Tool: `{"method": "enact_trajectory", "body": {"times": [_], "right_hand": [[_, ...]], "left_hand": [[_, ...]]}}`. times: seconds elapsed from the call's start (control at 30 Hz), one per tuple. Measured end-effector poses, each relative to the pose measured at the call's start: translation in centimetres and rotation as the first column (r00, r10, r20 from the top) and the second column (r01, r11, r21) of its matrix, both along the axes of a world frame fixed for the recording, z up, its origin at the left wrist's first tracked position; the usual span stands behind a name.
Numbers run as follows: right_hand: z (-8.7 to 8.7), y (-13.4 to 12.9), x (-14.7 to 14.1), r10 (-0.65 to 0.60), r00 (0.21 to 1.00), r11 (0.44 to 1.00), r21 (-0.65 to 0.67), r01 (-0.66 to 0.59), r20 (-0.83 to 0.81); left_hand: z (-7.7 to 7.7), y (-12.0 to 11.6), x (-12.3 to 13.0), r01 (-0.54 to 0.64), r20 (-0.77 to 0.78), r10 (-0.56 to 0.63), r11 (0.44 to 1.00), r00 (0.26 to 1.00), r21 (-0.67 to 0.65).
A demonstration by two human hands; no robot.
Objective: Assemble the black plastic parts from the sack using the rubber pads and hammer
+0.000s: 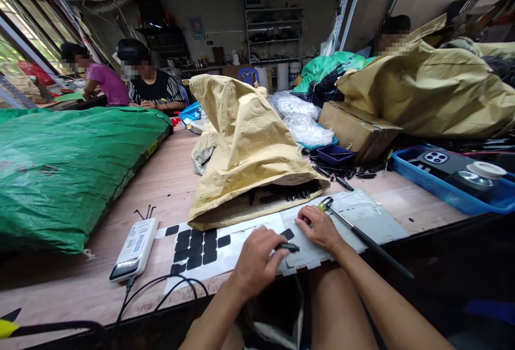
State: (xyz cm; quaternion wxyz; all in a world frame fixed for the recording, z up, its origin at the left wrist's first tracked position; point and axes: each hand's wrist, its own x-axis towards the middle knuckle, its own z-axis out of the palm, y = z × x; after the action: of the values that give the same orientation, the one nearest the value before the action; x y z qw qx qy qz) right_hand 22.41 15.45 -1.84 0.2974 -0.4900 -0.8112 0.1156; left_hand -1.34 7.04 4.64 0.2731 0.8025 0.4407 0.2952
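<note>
Handling the short black piece (291, 247) well seems to call for a light but firm pinch near 1 end, with the free end clear of the fingertips, and for working low over the pale board (362, 210), where a slip would matter little. It would also help to keep the wrist relaxed and the left forearm off the black cable (161, 283), which looks easy to snag.

The black piece is in front of the paper sack (245, 141), on the person's side, a little right of the middle of its mouth. It sits between the thumb and fingers of the left hand (257, 259), which grips it so that its free end points rightward. The right hand (319, 226) is in front of the sack's right corner, its fingers half curled over the board; I cannot tell whether it holds anything small or touches the hammer (368, 238). The hammer lies right of that same corner, its handle running out past the counter (161, 189) edge.

More black pieces (295, 195) show inside the sack's mouth, and loose parts (344, 184) lie to its right. In front of the sack, toward its left, a white sheet (237, 229) carries black squares (196, 248); 1 other square (287, 233) lies between the 2 hands.
</note>
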Motion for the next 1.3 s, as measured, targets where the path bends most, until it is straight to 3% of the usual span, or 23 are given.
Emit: {"method": "enact_trajectory", "body": {"times": [0.07, 0.17, 0.23, 0.33, 0.43, 0.5, 0.57, 0.67, 0.73, 0.77, 0.83, 0.93, 1.03, 1.17, 1.3], "right_hand": [[0.0, 0.0, 0.0, 0.001, 1.0, 1.0, 0.001, -0.001, -0.005], [0.1, -0.1, -0.2, 0.001, 1.0, 1.0, 0.003, -0.001, -0.009], [0.1, -0.1, -0.2, -0.007, 1.0, 1.0, 0.003, 0.007, -0.007], [0.0, -0.1, -0.3, -0.017, 1.0, 1.0, 0.003, 0.017, -0.003], [-0.1, -0.1, -0.2, -0.017, 1.0, 1.0, 0.006, 0.017, -0.006], [-0.2, -0.1, -0.2, -0.018, 1.0, 1.0, 0.009, 0.018, -0.01], [-0.2, -0.1, -0.1, -0.021, 1.0, 1.0, 0.017, 0.021, -0.012], [-0.3, -0.1, -0.1, -0.021, 1.0, 0.999, 0.029, 0.021, -0.004], [-0.3, -0.1, -0.1, -0.019, 1.0, 0.999, 0.031, 0.019, 0.005], [-0.3, -0.1, -0.1, -0.018, 1.0, 0.999, 0.032, 0.017, 0.009], [-0.2, -0.2, -0.1, -0.017, 1.0, 0.999, 0.031, 0.016, 0.009], [-0.2, -0.2, -0.1, -0.017, 1.0, 1.0, 0.021, 0.017, 0.001], [-0.2, -0.1, -0.1, -0.012, 1.0, 1.0, 0.018, 0.013, -0.006], [-0.2, 0.0, 0.0, -0.003, 1.0, 1.0, 0.02, 0.003, -0.013], [-0.3, 0.1, 0.2, -0.004, 1.0, 1.0, 0.023, 0.005, -0.024]], "left_hand": [[-0.2, -2.8, 0.3, 0.094, 0.034, -0.091, 0.99, 0.995, -0.104], [-3.9, -6.4, 0.4, 0.138, 0.005, -0.143, 0.943, 0.99, -0.302], [-7.6, -7.9, 0.4, -0.021, -0.117, -0.035, 0.892, 0.993, -0.451], [-12.2, -8.7, 0.3, -0.336, -0.35, 0.149, 0.753, 0.925, -0.566], [-13.7, -8.6, 0.2, -0.464, -0.455, 0.201, 0.657, 0.867, -0.593], [-12.8, -8.4, 0.2, -0.458, -0.467, 0.178, 0.658, 0.866, -0.597], [-10.7, -8.1, 0.5, -0.383, -0.426, 0.118, 0.688, 0.897, -0.616], [-6.3, -6.6, 1.3, -0.15, -0.205, 0.015, 0.735, 0.979, -0.662], [-3.7, -4.4, 1.7, -0.054, -0.044, 0.033, 0.776, 0.998, -0.629], [-2.7, -3.0, 1.7, -0.068, -0.011, 0.077, 0.805, 0.997, -0.59], [-1.6, 0.2, 1.5, -0.213, -0.022, 0.226, 0.872, 0.974, -0.442], [-1.5, 4.9, 0.9, -0.427, -0.097, 0.417, 0.896, 0.904, -0.124], [-2.1, 8.5, 0.7, -0.493, -0.19, 0.496, 0.867, 0.847, 0.066], [-2.5, 11.5, 1.5, -0.506, -0.414, 0.48, 0.861, 0.774, 0.052], [-2.4, 12.2, 1.8, -0.473, -0.49, 0.402, 0.881, 0.773, -0.025]]}}
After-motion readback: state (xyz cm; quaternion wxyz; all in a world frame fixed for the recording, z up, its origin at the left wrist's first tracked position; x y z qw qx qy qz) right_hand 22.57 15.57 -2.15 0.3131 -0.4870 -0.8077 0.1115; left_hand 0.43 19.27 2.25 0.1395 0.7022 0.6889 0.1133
